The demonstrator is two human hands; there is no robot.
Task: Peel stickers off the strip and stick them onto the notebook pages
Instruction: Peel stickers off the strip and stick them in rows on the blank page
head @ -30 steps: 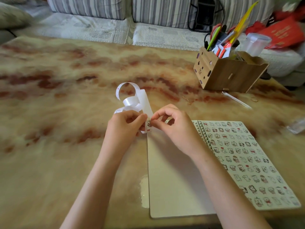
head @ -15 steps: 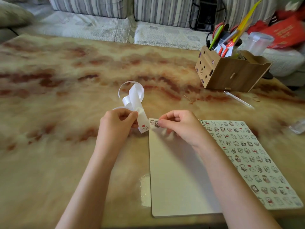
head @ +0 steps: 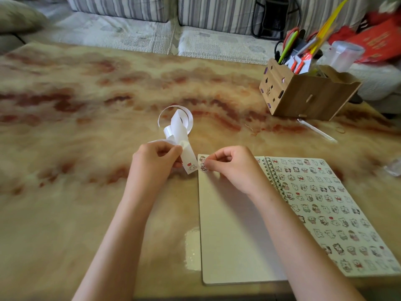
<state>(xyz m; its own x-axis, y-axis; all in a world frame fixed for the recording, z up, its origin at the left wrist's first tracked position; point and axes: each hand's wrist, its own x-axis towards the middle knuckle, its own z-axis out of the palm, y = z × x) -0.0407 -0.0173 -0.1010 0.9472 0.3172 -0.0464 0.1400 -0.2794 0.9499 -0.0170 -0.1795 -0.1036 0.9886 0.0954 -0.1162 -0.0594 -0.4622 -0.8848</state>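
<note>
One notebook lies open at the near edge of the surface, toward the right corner. Its left page is almost bare; its right page is filled with rows of small stickers.

The right hand has its fingers curled, thumb and forefinger pinching a sticker at the far left corner of the bare page, directly below a placed sticker. This appears to start a column down that edge. Whether the pinched sticker is already flat on the paper cannot be told, as the fingertips cover part of it.

The left hand pinches the strip just beside the notebook's left edge and clear of the page, probably to keep the next sticker within reach. The strip's loose coils rise beyond the hand and its far end is not traceable.

A wooden box of pens stands toward the far right corner, its contents blurred.
</note>
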